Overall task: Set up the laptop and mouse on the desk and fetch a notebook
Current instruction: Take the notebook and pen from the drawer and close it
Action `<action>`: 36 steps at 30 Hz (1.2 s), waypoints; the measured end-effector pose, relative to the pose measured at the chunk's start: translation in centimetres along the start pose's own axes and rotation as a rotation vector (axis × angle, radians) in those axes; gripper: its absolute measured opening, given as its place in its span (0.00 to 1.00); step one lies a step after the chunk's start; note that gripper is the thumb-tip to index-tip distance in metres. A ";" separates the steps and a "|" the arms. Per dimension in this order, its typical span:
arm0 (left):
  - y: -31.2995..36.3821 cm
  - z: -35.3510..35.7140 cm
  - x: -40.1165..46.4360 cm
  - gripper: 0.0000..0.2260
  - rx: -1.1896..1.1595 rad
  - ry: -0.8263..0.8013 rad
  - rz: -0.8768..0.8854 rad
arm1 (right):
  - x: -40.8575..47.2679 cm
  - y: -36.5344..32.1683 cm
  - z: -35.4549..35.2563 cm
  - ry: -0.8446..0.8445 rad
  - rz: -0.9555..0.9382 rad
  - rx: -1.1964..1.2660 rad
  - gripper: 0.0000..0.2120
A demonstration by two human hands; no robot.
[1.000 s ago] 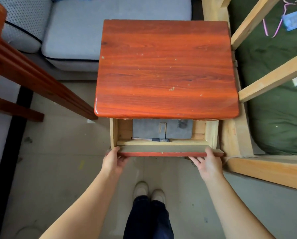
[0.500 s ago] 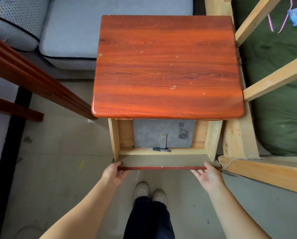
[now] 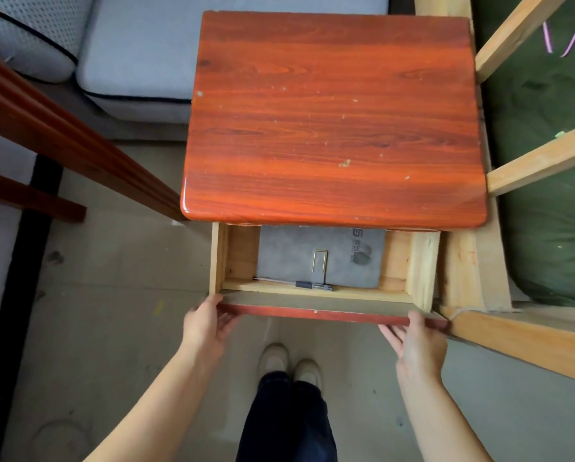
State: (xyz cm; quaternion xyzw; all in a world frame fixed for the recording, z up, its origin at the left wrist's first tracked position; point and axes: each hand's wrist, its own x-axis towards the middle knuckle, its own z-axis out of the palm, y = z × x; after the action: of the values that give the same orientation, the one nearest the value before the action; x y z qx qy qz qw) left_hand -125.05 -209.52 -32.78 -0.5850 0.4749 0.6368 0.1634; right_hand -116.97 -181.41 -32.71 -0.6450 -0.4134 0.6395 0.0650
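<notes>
A small desk with a glossy red wooden top (image 3: 332, 121) stands in front of me. Its drawer (image 3: 316, 296) is pulled out toward me. Inside lies a grey notebook (image 3: 289, 258) with a gold clip, partly hidden under the desk top. A pen (image 3: 299, 283) rests along the drawer's near wall. My left hand (image 3: 206, 323) grips the left end of the drawer's red front panel. My right hand (image 3: 414, 345) grips its right end. No laptop or mouse is in view.
A grey sofa (image 3: 139, 51) sits beyond the desk to the left. Dark red wooden rails (image 3: 62, 141) run along the left. A pale wooden frame (image 3: 526, 335) with green bedding (image 3: 546, 195) stands on the right. My feet (image 3: 289, 361) are on the concrete floor.
Both hands have drawn the drawer further out toward me, and more of the grey notebook and the pen now shows.
</notes>
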 end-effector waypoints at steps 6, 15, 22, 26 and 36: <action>-0.5 1.2 -0.4 0.06 0.008 -0.020 -0.077 | 0.7 -2.1 1.4 0.003 0.043 -0.017 0.04; -0.6 1.9 1.1 0.15 0.265 0.048 0.010 | 2.1 -1.4 1.0 -0.136 0.246 -0.178 0.19; -1.1 4.1 -2.1 0.15 0.947 -0.157 1.086 | -2.6 -1.5 5.9 -0.545 -0.602 -1.329 0.11; 0.7 9.2 0.2 0.21 0.958 -0.273 0.785 | -1.5 0.3 10.9 -0.705 -0.918 -1.566 0.13; 2.5 11.8 2.4 0.29 0.791 -0.358 0.471 | -0.4 0.2 10.7 -0.723 -1.029 -1.932 0.14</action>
State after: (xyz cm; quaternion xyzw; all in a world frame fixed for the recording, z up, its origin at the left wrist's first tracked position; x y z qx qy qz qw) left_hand -134.53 -202.20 -35.48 -0.2363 0.7641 0.5177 0.3039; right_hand -126.17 -186.56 -34.40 0.0403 -0.9393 0.1014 -0.3253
